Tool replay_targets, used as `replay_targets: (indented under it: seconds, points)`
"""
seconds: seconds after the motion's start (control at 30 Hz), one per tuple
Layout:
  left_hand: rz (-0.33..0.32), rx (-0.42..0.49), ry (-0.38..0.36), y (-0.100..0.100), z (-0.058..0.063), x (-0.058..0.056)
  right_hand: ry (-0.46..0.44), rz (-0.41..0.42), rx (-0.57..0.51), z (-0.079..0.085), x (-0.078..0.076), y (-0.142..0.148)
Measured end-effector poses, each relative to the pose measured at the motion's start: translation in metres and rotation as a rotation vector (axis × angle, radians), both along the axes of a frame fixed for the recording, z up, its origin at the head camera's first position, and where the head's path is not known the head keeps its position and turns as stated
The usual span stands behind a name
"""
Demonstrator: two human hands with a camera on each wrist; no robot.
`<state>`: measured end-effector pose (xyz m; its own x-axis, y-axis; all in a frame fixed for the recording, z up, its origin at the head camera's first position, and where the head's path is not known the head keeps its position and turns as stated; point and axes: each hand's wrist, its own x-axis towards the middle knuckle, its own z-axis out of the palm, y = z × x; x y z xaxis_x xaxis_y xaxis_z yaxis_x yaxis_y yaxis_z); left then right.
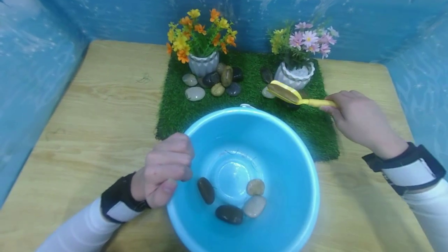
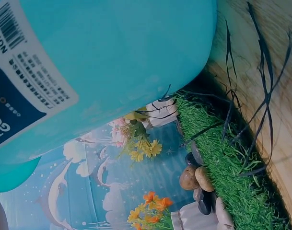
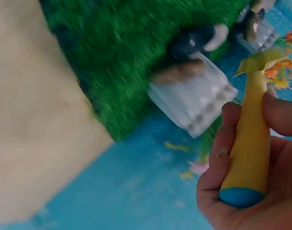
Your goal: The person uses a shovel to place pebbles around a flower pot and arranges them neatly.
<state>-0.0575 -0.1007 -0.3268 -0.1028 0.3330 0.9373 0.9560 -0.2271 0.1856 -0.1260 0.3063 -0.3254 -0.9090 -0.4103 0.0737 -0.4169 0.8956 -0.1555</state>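
Note:
My right hand [image 1: 360,119] grips the yellow handle of a small shovel [image 1: 285,92], whose blade has brown inside it. The blade is held over the grass mat [image 1: 189,116], in front of the right flowerpot [image 1: 294,75]. In the right wrist view, fingers wrap the handle [image 3: 249,148] near its blue end. At the left rim of the light blue bucket [image 1: 308,158], my left hand [image 1: 168,170] holds on with curled fingers; its fingertips are hidden. Inside the bucket lie dark stones [image 1: 229,214] and paler stones [image 1: 254,206].
Left on the mat stands a pot of orange and yellow flowers [image 1: 203,63], with several smooth stones [image 1: 195,93] around it. Pink flowers [image 1: 309,39] fill the right pot. Blue dolphin-print walls [image 1: 122,14] border the wooden table [image 1: 105,116]. Dark strands [image 2: 268,91] show near the mat's edge.

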Motion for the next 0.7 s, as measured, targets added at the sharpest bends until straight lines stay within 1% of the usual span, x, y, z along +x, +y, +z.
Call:
replay_targets:
  seconds: [0.13,0.3,0.53,0.7]
  points:
    - [0.004,0.001,0.0,-0.001,0.0,0.001,-0.065,-0.03,-0.036,-0.011,-0.005,-0.002]
    - [-0.004,0.011,0.007,0.001,0.0,0.001,-0.169,-0.066,-0.086,-0.017,-0.007,0.0]
    - [-0.005,0.021,0.008,0.002,0.0,0.0,-0.342,-0.158,-0.202,-0.014,-0.006,0.007]
    - [-0.004,0.02,0.009,0.001,0.0,0.0,-0.494,-0.243,-0.299,-0.011,-0.007,0.015]
